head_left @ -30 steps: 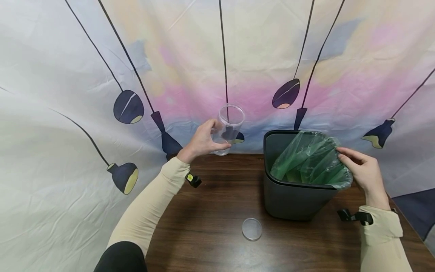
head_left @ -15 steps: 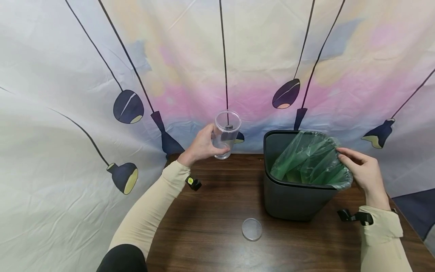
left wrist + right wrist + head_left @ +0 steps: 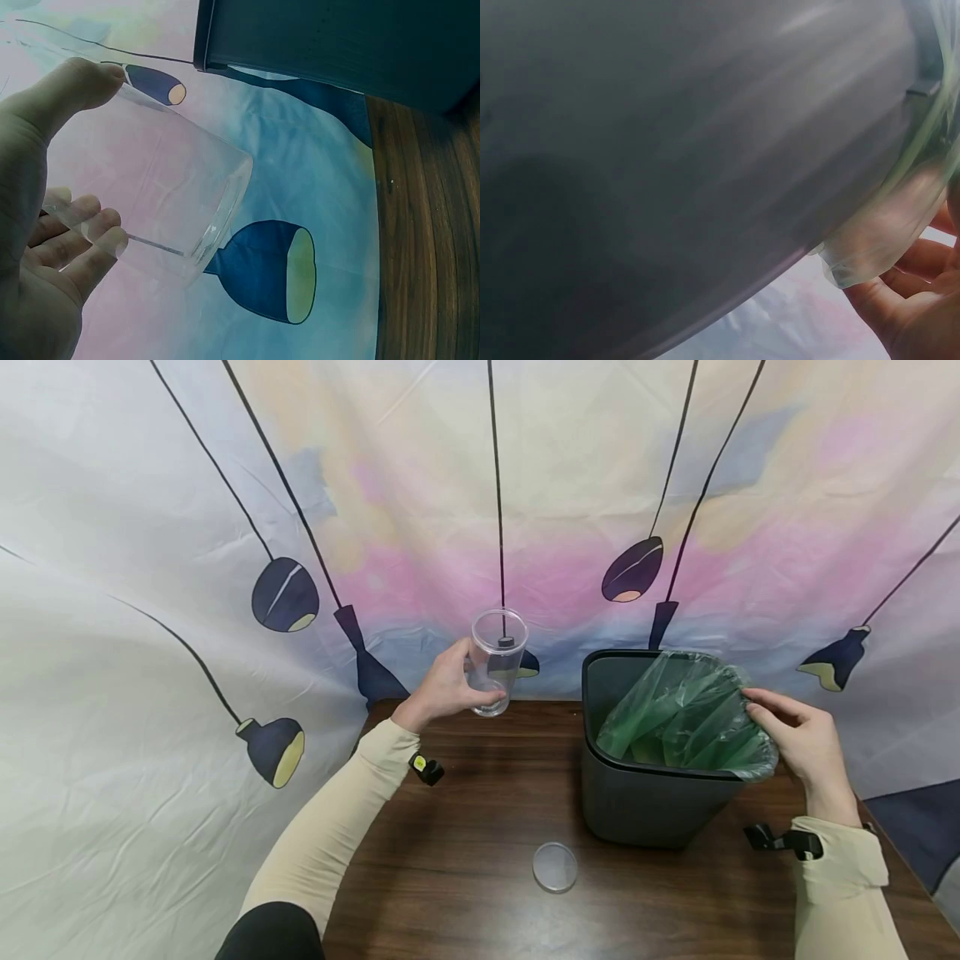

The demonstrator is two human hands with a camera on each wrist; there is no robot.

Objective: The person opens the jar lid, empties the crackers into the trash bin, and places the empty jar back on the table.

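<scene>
A clear plastic cup (image 3: 498, 660) is held upright by my left hand (image 3: 450, 681), thumb on the near side and fingers around the far side. In the left wrist view the cup (image 3: 165, 172) is see-through, with nothing showing inside. My right hand (image 3: 806, 739) pinches the edge of a green translucent bag (image 3: 682, 714) at the right rim of a dark grey trash bin (image 3: 645, 810). The bag hangs partly inside the bin and folds over its right side. In the right wrist view, fingers (image 3: 922, 262) sit by the bag's edge, partly behind the plastic.
A round clear lid (image 3: 556, 867) lies flat on the brown wooden table (image 3: 450, 877), in front of the bin and to its left. Behind the table hangs a cloth backdrop (image 3: 420, 510) printed with lamps. The table's right edge runs beside the right forearm.
My left hand has lowered the cup slightly and shifted it a little left, toward the table. The right hand, bag, bin and lid stay where they were.
</scene>
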